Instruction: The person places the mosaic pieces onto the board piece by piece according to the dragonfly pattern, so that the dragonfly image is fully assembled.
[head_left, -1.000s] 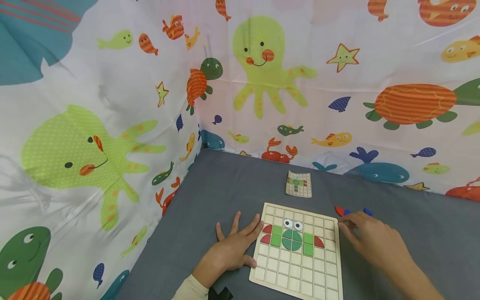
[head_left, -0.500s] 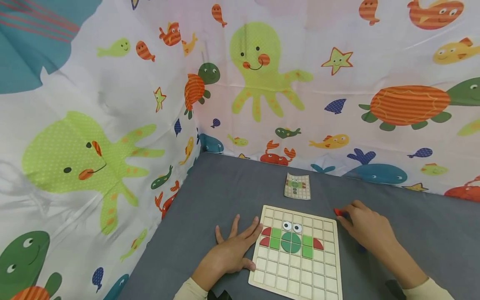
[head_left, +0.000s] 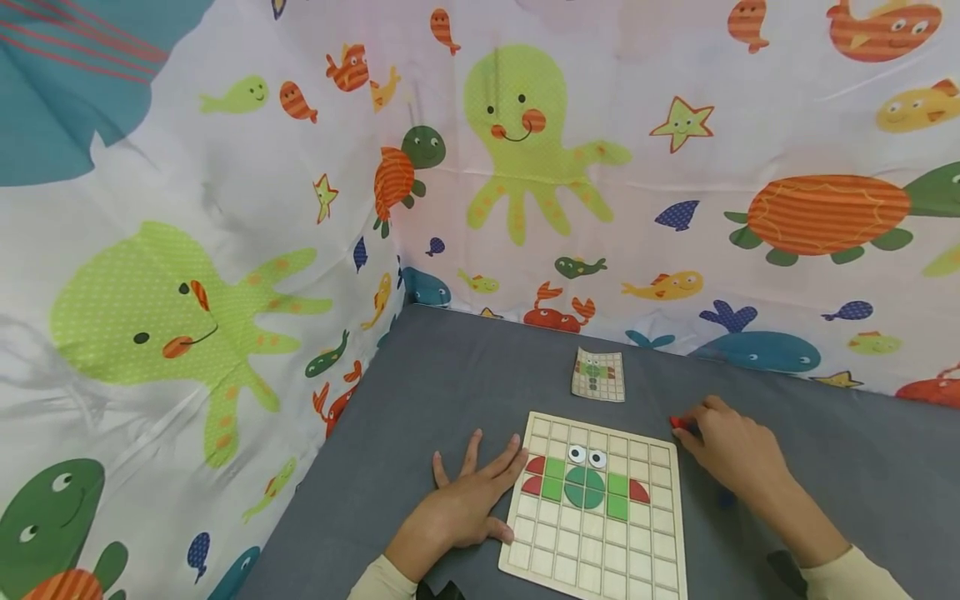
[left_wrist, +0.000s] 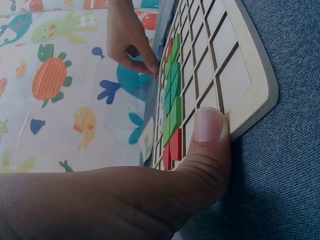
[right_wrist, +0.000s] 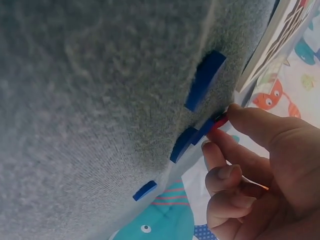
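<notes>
A wooden grid board point(head_left: 558, 558) lies on the grey cloth, with red quarter-circles point(head_left: 533, 485), light green squares point(head_left: 617, 507), a dark green circle of quarter pieces point(head_left: 584, 487) and two eye pieces point(head_left: 597, 458) on it. My left hand point(head_left: 468, 500) rests at its left edge, fingers spread and thumb point(left_wrist: 209, 130) on the rim. Beyond the board's upper right corner, my right hand point(head_left: 738, 450) pinches a red quarter-circle piece point(right_wrist: 219, 121) between thumb and index finger, close over the cloth. Its other fingers are curled.
Several blue pieces point(right_wrist: 206, 80) lie on the cloth by the right hand, mostly hidden behind it in the head view. A small pattern card point(head_left: 598, 375) lies behind the board. A curtain printed with sea animals point(head_left: 517, 133) stands behind and at the left.
My right hand has moved slightly up and away from the board's right edge onto the red piece, covering nearby blue ones. The left hand and board stay put.
</notes>
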